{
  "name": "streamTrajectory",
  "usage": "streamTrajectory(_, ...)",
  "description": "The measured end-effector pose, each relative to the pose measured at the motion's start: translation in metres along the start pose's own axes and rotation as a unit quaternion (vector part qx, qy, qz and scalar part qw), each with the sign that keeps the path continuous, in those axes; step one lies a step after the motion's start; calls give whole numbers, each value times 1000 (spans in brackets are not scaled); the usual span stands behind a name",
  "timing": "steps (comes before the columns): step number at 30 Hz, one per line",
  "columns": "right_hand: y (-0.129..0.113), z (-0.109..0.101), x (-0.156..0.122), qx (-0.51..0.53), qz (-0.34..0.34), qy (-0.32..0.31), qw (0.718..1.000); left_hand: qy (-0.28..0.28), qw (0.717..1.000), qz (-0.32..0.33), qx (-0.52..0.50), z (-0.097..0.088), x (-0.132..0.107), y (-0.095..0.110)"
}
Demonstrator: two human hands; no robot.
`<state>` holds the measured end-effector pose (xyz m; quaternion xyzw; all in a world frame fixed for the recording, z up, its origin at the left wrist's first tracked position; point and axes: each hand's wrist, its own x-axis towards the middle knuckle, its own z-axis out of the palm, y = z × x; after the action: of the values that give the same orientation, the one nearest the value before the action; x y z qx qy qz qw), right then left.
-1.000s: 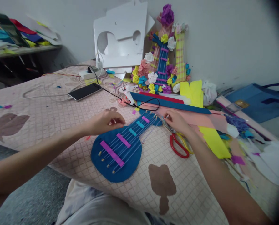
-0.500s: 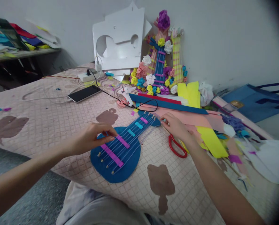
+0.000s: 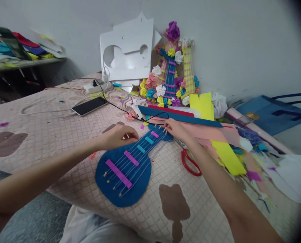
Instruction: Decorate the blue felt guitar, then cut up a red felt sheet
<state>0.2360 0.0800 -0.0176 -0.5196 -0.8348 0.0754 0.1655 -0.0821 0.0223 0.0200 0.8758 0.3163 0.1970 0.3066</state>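
Note:
A blue paper guitar [image 3: 126,189] lies flat on the table, its neck slanting up to the right. Thin pale strings run along it over purple and light-blue strips, with small tan pegs at both ends. Above the upper edge of the body, near the neck, is my left hand [image 3: 120,136]; its thumb and fingers are curled to a pinch, and whatever they hold is too small to see. My right hand [image 3: 177,130] is closed at the head of the guitar, its fingertips at the small pegs. Red-handled scissors [image 3: 191,165] lie just below my right wrist, blades partly covered by my arm.
A white glue gun [image 3: 136,109] with a black cord stands beyond the guitar head. Left of it are a phone [image 3: 89,106] and a power strip [image 3: 96,87]. Paper strips [image 3: 228,157] cover the right side. Flower-decorated paper guitars [image 3: 170,76] lean against the wall.
My left hand has moved from the purple strip on the body up and right toward the neck. My right hand has shifted slightly left onto the head pegs. The camera view has tilted a little.

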Motion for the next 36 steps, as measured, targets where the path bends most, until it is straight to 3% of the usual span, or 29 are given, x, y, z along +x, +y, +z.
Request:
streamTrajectory(5,-6,-16,-13,-11,21,31,999,-14,999,31,-11,6,43,-3)
streamTrajectory(9,-12,-44,-52,-25,57,62,996,9,999,31,12,8,73,-4)
streamTrajectory(12,-16,-57,-95,-53,110,-14,992,13,999,29,40,7,92,-6)
streamTrajectory(15,-22,-52,-133,-80,153,-82,981,6,998,32,60,8,112,-7)
streamTrajectory(18,-26,-36,-154,-147,165,-35,975,-2,994,41,97,13,133,-3)
streamTrajectory(21,-25,-24,-159,-191,173,-3,966,-21,987,28,158,19,155,3)
streamTrajectory(25,-20,-21,-159,-209,230,-17,950,-42,980,7,195,26,181,9)
streamTrajectory(29,-19,-24,-162,-155,254,-19,955,-80,970,-21,229,32,198,14)
streamTrajectory(36,-20,-38,-168,-36,291,54,954,-121,947,-71,289,47,211,30)
